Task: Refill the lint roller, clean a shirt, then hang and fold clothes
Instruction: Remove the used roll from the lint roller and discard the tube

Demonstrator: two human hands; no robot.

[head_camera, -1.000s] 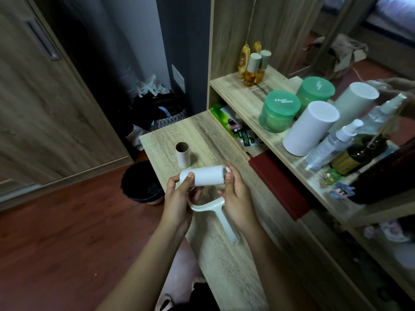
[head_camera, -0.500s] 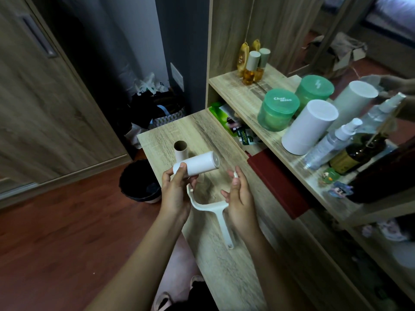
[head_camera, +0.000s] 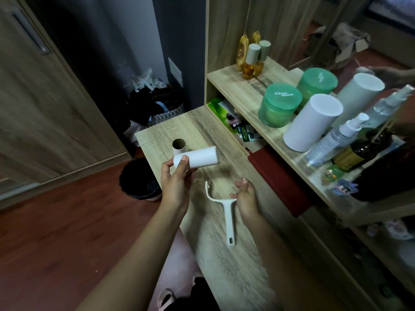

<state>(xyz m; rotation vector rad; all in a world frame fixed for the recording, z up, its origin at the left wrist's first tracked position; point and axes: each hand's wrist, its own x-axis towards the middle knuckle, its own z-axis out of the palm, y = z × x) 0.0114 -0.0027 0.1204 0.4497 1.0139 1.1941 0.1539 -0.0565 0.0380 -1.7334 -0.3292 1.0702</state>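
The left grip (head_camera: 177, 182) is clasped around one end of a fresh white roll (head_camera: 197, 158), thumb on top, holding it nearly level above the tabletop (head_camera: 224, 265) with its free end pointing to 3 o'clock. The right grip (head_camera: 246, 196) has its fingers curled on the right arm of the forked white handle (head_camera: 226, 212), whose shaft points to 6 o'clock just over the wood; the fork's left arm stands free. Roll and handle are apart, the roll at 11 o'clock from the fork. An empty cardboard tube (head_camera: 179, 146) stands upright on the tabletop just behind the roll, at 11 o'clock. A dark bin (head_camera: 139, 182) sits on the floor at 9 o'clock from the left grip. At 2 o'clock a shelf (head_camera: 242, 86) carries a green jar (head_camera: 278, 104), a white canister (head_camera: 312, 122) and a spray bottle (head_camera: 336, 138)
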